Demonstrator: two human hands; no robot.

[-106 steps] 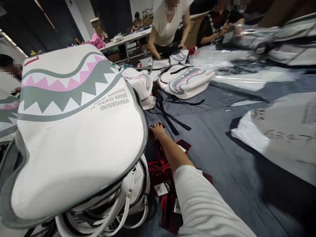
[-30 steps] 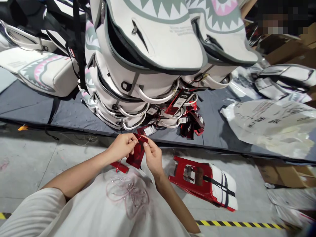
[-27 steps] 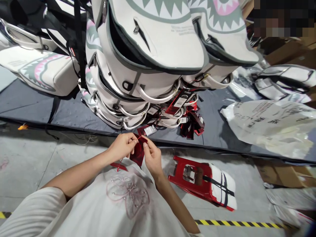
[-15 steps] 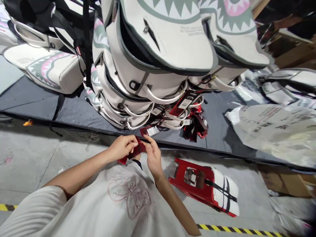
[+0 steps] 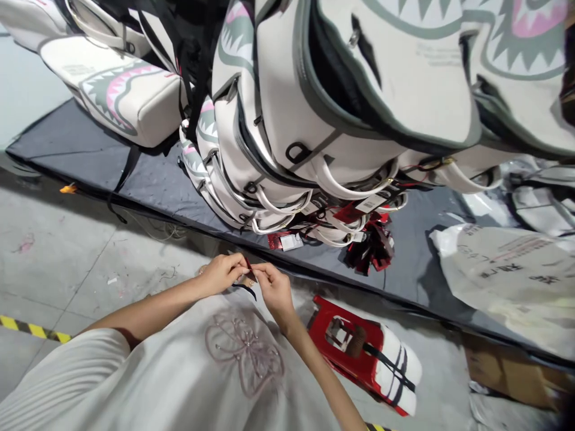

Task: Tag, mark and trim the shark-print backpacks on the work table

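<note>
A small dark red tag [image 5: 248,267] is pinched between my two hands, in front of my chest and just short of the table edge. My left hand [image 5: 223,274] has its fingers closed on the tag's left side. My right hand [image 5: 274,287] grips it from the right, fingertips close to the left ones. Above them, cream backpacks [image 5: 278,143] with shark-teeth patterns are stacked on the dark table [image 5: 153,197], handles facing me. A bunch of red and black tags [image 5: 371,245] lies beside the stack.
A red stool [image 5: 345,347] with a white strapped cushion stands on the floor at right. A plastic bag [image 5: 507,269] lies on the table's right part. Another backpack [image 5: 112,90] rests at left. Cardboard [image 5: 507,365] is at lower right.
My hands have closed in around the tag; my right fingers, spread apart before, now pinch it. Less of the tag shows. The view has shifted, with the backpacks appearing larger and further right.
</note>
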